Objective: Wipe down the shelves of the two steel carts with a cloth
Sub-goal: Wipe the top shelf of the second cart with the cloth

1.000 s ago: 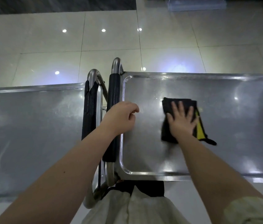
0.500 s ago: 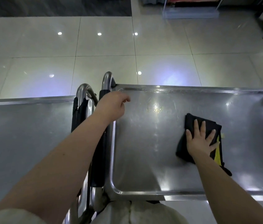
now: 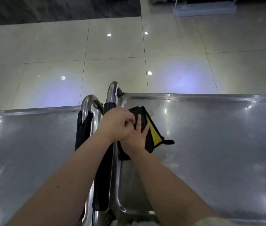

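Two steel carts stand side by side below me. The right cart's top shelf (image 3: 210, 144) is a shiny tray with a raised rim. A black cloth with a yellow panel (image 3: 153, 132) lies at its far left end, close to the rim. My right hand (image 3: 137, 139) presses flat on the cloth with straight fingers. My left hand (image 3: 116, 126) curls round the right cart's black-padded handle (image 3: 102, 185) and partly covers the right hand's fingers. The left cart's top shelf (image 3: 31, 152) is bare steel.
The left cart's handle (image 3: 86, 121), also padded in black, stands right against the right cart's handle. Pale glossy floor tiles (image 3: 145, 54) with light reflections spread beyond both carts. A dark floor strip and a low clear stand lie at the far edge.
My right hand has slid the cloth from the shelf's middle-right to its left end, beside the handle. My left hand has stayed on the handle. The view has tilted down slightly.
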{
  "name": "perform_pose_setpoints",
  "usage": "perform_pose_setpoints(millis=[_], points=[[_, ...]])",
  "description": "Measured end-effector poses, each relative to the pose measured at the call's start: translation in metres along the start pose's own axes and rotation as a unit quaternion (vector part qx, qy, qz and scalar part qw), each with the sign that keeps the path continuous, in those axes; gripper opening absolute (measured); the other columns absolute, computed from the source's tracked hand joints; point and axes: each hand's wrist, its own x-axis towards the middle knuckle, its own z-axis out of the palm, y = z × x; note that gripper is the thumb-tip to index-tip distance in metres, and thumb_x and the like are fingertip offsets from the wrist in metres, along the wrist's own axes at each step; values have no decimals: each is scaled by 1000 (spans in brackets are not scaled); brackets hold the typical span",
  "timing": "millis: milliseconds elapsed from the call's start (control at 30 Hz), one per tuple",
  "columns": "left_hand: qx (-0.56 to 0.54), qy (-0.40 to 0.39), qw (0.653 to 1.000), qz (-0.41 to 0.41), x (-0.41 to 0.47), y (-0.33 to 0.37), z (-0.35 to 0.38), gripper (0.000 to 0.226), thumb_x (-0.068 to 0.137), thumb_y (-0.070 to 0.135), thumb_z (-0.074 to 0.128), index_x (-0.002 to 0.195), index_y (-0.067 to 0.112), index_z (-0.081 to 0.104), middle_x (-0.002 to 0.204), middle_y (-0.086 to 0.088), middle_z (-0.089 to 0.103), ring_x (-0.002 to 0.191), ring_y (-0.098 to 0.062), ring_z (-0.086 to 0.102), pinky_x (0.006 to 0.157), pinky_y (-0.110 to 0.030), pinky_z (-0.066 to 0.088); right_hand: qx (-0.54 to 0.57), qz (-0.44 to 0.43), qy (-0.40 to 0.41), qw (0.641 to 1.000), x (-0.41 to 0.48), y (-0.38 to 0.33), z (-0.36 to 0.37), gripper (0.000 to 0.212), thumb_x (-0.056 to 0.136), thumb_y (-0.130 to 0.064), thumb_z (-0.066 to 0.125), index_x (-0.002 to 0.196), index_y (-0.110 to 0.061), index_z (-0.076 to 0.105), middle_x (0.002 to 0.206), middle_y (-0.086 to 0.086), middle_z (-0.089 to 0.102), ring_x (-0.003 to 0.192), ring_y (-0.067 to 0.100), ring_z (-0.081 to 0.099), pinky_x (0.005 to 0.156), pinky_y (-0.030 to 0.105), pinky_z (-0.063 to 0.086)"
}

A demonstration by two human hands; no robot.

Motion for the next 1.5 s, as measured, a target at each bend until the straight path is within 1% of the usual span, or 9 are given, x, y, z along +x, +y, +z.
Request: perform_pose_setpoints(millis=[100,267,500,800,933,1033,1200,1333,1500], points=[[43,-47,997,41,0,-3,-3,23,73,11,56,82,21,75,75,6,69,75,-14,58,91,-33,44,-27,-35,-3,999,1,37,-13,62,87,-63,-2,137,-46,-34,161,-14,-11,143,31,-29,104,64,-25],[106,-63,991,51,-18,-13,-4,37,73,17,58,105,30,72,99,15,70,119,-7,50,119,-32,-1,-19,163,53,985,8,159,-52,58,96,-62,16,148,-52,-7,159,-19,-13,148,29,-12,110,64,-13],[57,-17,998,30,-34,-15,-1,36,70,11,62,100,25,75,93,13,71,115,-11,54,121,-38,4,75,348,69,932,26,189,-79,59,99,-58,14,151,-45,-10,160,-15,-19,145,36,-22,108,72,-9],[4,40,998,39,-31,-21,3,26,68,9,64,85,25,75,78,15,69,100,-5,57,120,-35,12,-84,-62,14,994,78,5,-20,75,93,-61,23,140,-44,-33,158,-13,-26,142,36,-29,95,69,-29],[8,40,998,45,-31,-21,3,26,69,12,58,84,25,74,81,14,70,100,-8,59,119,-34,11,-113,-77,9,991,75,14,-21,87,90,-64,30,138,-41,-38,158,-11,-26,142,36,-30,102,69,-23],[24,35,998,46,-33,-17,3,27,72,16,55,89,26,74,84,14,70,103,-5,56,120,-36,11,-110,-106,-11,988,25,28,-15,70,94,-64,10,134,-43,-43,160,-11,-21,142,32,-31,107,66,-16],[34,27,999,25,-33,-18,4,32,75,16,55,96,28,75,89,13,71,109,-8,55,120,-40,12,-103,-268,-15,958,-113,63,19,65,94,-63,31,153,-42,14,160,-8,22,148,37,9,111,66,6],[44,24,999,16,-33,-18,6,35,73,9,60,97,30,74,90,14,71,112,-9,55,119,-43,13,-170,-373,-21,912,-159,86,28,72,90,-62,43,153,-41,18,160,-10,22,145,38,20,107,66,12],[54,31,998,19,-32,-17,7,41,68,6,60,99,30,74,91,12,71,112,-12,56,120,-42,10,-128,-243,8,962,-68,83,-4,60,93,-60,31,151,-44,24,159,-10,24,147,36,16,112,66,9]])
